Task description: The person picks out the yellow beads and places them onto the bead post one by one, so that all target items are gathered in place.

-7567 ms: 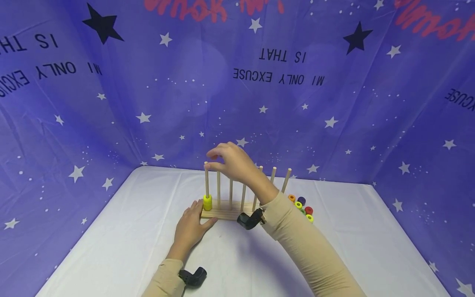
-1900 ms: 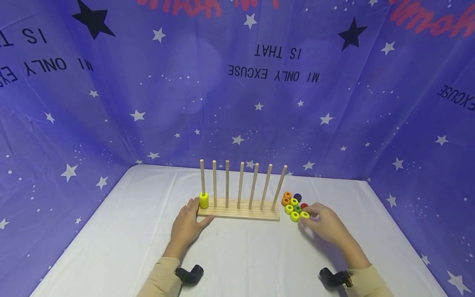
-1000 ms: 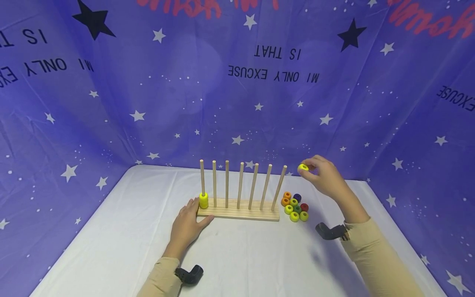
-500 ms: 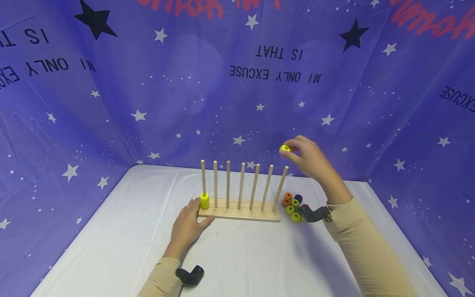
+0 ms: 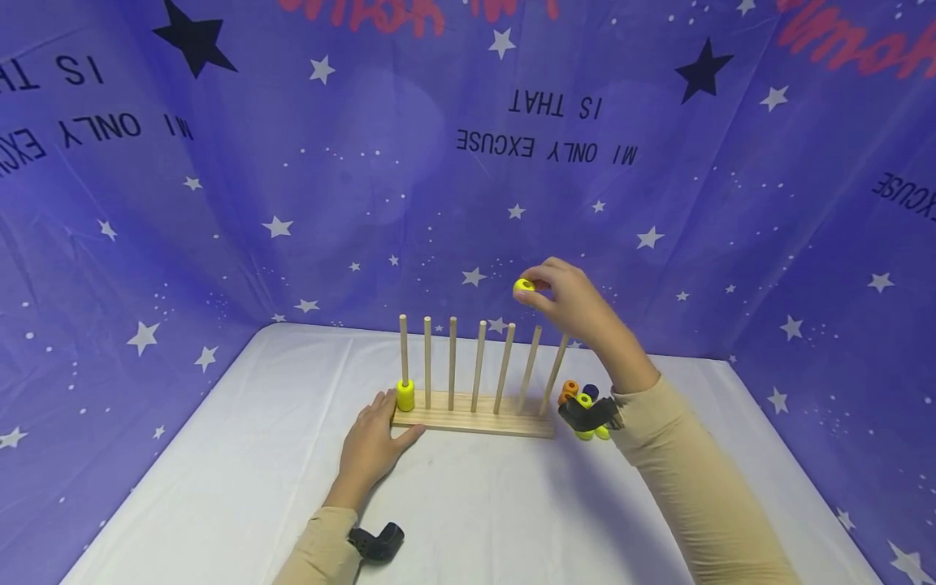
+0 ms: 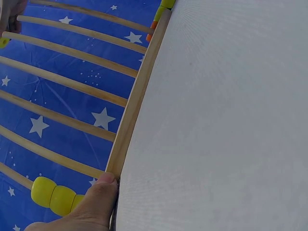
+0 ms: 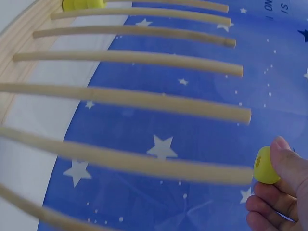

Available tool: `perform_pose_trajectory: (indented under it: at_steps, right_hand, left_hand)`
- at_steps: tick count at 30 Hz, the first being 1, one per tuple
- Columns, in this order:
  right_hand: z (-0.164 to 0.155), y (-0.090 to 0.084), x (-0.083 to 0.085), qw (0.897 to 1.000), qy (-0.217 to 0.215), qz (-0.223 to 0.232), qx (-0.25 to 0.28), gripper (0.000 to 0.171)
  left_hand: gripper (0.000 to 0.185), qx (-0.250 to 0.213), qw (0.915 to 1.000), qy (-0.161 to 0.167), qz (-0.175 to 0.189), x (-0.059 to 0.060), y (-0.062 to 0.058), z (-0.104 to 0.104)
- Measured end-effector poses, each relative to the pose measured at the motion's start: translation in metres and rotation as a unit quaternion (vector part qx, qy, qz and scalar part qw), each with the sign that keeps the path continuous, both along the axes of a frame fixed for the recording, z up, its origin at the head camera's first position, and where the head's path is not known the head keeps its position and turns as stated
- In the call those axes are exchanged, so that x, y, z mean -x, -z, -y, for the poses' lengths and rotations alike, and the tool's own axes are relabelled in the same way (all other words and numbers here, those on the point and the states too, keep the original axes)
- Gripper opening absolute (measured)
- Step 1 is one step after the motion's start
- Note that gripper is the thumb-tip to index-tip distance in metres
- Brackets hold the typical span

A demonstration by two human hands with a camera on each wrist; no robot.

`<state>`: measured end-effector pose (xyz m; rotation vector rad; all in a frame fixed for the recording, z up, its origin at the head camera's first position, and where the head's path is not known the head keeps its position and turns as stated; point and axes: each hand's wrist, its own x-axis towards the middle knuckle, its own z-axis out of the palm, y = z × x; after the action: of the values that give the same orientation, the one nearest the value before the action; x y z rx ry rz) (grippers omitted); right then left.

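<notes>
From the head view, the right hand (image 5: 566,299) is up in the air, pinching a small yellow wooden bead (image 5: 522,285) above the tall pegs of the wooden peg rack (image 5: 475,421). A moment ago it was farther right. The left hand (image 5: 373,443) lies flat against the rack's end.

The left wrist view shows the thumb (image 6: 98,195) touching the rack's base (image 6: 137,98), beside two stacked yellow beads (image 6: 53,196).

In the right wrist view, fingertips (image 7: 288,166) pinch the bead (image 7: 264,165) just past a peg tip.
</notes>
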<state>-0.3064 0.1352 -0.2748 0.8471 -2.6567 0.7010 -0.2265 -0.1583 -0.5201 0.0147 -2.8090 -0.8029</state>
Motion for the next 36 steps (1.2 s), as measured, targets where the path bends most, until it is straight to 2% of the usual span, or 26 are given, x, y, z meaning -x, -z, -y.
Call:
perform_pose_trajectory:
  at_steps: [11,21,28,36]
  right_hand:
    - [0.059,-0.007,-0.005,0.999,-0.047,0.002,-0.009,0.036]
    - [0.117,0.004,-0.018,0.996,-0.089,-0.001,-0.014,0.033]
    - [0.137,0.009,-0.022,0.995,-0.091,0.001,-0.026,0.032]
    - [0.142,0.013,-0.023,0.995,-0.093,0.012,-0.044,0.036]
  left_hand:
    - [0.091,0.001,1.0000,-0.005,0.004,0.000,0.001,0.001]
    - [0.088,-0.004,1.0000,0.000,0.000,-0.001,-0.001,0.000]
    - [0.089,-0.005,1.0000,0.005,-0.005,-0.001,-0.001,0.000]
    - [0.088,-0.007,0.9999,0.003,-0.011,-0.001,-0.001,0.001]
